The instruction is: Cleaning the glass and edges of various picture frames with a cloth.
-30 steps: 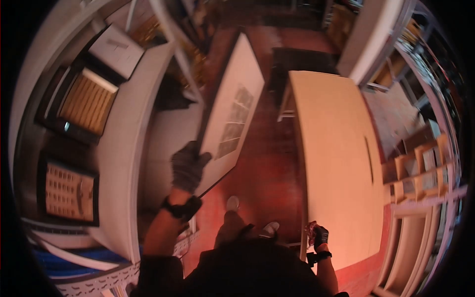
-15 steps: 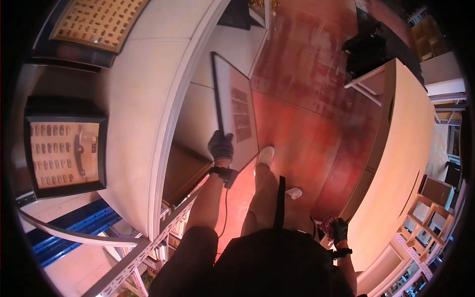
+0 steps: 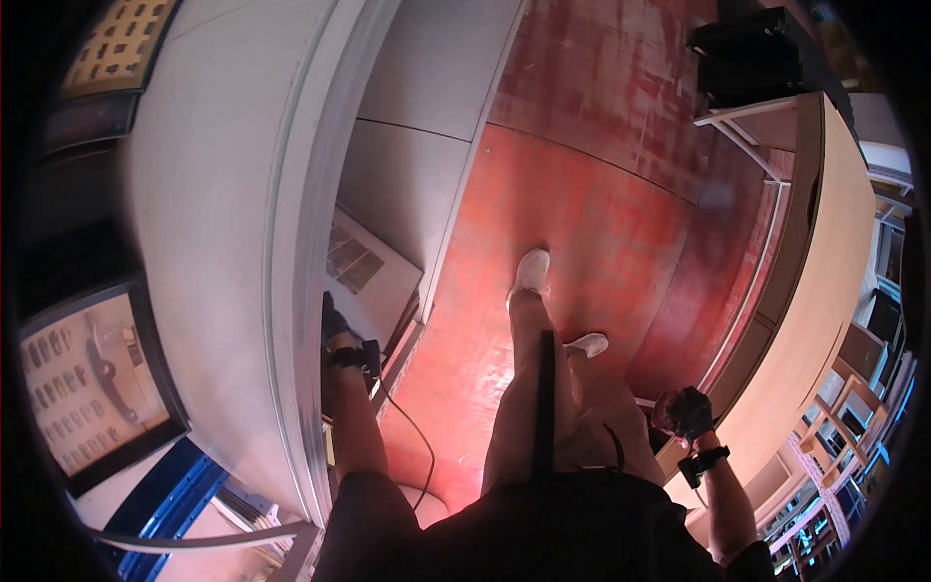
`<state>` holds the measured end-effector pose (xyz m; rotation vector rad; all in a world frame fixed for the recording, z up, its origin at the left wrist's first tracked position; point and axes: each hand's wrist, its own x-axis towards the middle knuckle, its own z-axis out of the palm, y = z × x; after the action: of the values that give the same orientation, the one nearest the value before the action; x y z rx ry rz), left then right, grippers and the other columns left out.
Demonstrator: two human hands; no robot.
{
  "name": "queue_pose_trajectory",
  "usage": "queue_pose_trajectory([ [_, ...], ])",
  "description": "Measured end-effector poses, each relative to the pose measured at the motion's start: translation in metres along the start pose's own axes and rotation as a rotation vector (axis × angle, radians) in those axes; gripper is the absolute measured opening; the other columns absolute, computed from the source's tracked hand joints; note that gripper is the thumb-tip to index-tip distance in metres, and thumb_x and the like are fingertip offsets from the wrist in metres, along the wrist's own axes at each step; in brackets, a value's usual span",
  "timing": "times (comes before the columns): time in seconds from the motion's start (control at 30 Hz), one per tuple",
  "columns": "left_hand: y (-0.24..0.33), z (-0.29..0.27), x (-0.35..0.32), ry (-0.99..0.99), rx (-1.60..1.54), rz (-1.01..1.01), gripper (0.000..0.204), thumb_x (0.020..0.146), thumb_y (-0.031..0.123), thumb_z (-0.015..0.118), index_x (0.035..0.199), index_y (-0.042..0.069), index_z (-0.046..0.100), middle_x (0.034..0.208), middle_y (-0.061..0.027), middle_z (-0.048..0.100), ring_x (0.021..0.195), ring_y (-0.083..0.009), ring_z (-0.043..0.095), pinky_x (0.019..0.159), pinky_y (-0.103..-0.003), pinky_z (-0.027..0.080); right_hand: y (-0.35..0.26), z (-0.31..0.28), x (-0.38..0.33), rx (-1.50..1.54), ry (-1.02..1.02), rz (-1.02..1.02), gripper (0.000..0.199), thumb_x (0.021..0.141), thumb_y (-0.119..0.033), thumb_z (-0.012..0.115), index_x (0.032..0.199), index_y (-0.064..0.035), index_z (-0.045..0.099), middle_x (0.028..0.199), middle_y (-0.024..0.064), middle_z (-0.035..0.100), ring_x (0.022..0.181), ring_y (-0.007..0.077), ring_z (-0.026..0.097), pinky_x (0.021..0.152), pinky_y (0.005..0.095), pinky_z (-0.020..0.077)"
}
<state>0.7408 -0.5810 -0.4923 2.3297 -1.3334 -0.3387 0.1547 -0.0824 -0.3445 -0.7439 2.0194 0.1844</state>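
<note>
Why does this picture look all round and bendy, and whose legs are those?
The camera sits on a person's head and looks straight down, and its very wide lens bends straight lines near the edge. The legs and white shoes belong to that person, standing on a shiny red floor. The left hand, in a dark glove, reaches under the edge of a long white counter, by a flat white panel with grey squares on it. I cannot tell whether it grips the panel. The right hand, also gloved, hangs by the person's side near a tan table; what it holds, if anything, is unclear.
</note>
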Motion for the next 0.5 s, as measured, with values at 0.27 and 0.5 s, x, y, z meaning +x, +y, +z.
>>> queue_pose_trajectory([
  [0.27, -0.099, -0.021, 0.056, -0.155, -0.607, -0.472, 0.073, 0.088, 0.025, 0.074, 0.150, 0.004, 0.043, 0.149, -0.0161, 0.051, 0.123, -0.0364, 0.057, 0.098, -0.053, 0.050, -0.047, -0.001, 0.043, -0.010, 0.005, 0.068, 0.024, 0.088, -0.024, 0.061, 0.102, -0.0051, 0.068, 0.100, 0.0217, 0.071, 0.100, 0.0411, 0.067, 0.086, 0.0456, 0.0542],
  [0.5, -0.124, -0.035, 0.043, -0.141, -0.516, -0.467, 0.073, 0.087, 0.025, 0.073, 0.150, 0.004, 0.043, 0.152, -0.0181, 0.046, 0.129, -0.0382, 0.050, 0.103, -0.053, 0.046, -0.059, 0.010, 0.069, 0.669, -0.088, 0.057, 0.022, 0.089, -0.028, 0.063, 0.100, -0.0092, 0.068, 0.098, 0.0185, 0.071, 0.096, 0.0387, 0.068, 0.083, 0.0458, 0.0556],
])
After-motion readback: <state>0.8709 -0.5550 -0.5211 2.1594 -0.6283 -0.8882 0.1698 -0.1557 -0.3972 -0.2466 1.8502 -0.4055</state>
